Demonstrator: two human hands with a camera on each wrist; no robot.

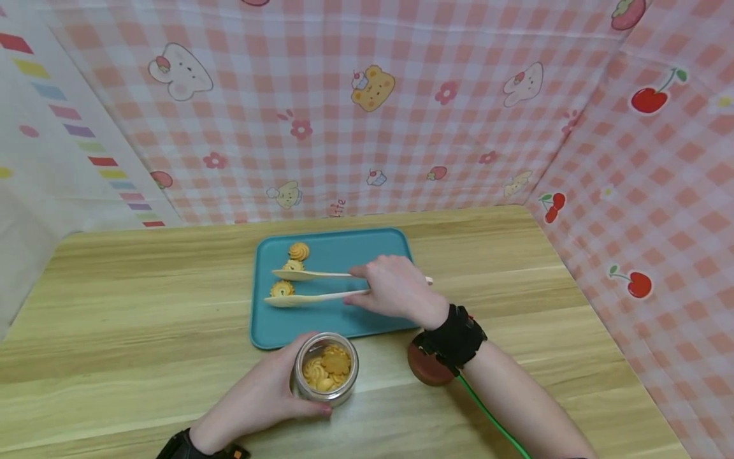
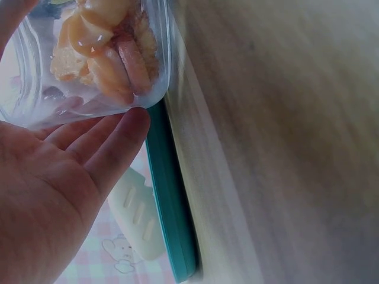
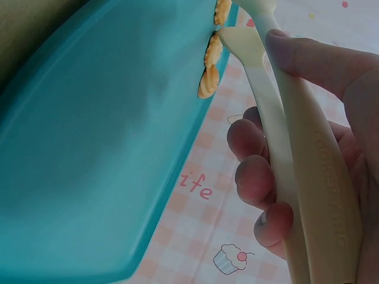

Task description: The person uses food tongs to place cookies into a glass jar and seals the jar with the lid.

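Note:
My right hand (image 1: 398, 287) grips a pair of cream-coloured tongs (image 1: 321, 276), the arms spread apart over a teal tray (image 1: 355, 245). A round ridged cookie (image 1: 281, 289) shows between the tong heads. Just behind it, a second cookie (image 1: 294, 265) is partly covered by the far head, and a swirled cookie (image 1: 299, 251) lies at the back of the row. My left hand (image 1: 272, 392) holds a clear jar (image 1: 343, 398) in front of the tray, fingers and thumb around its side. Inside the jar are several cookies (image 2: 100, 59).
A brown round disc (image 1: 427, 366) lies on the wooden table (image 1: 143, 306), partly hidden under my right wrist. A green cable (image 1: 487, 414) runs along the right forearm. Pink checked cloth (image 1: 327, 146) hangs behind the table and along its right side.

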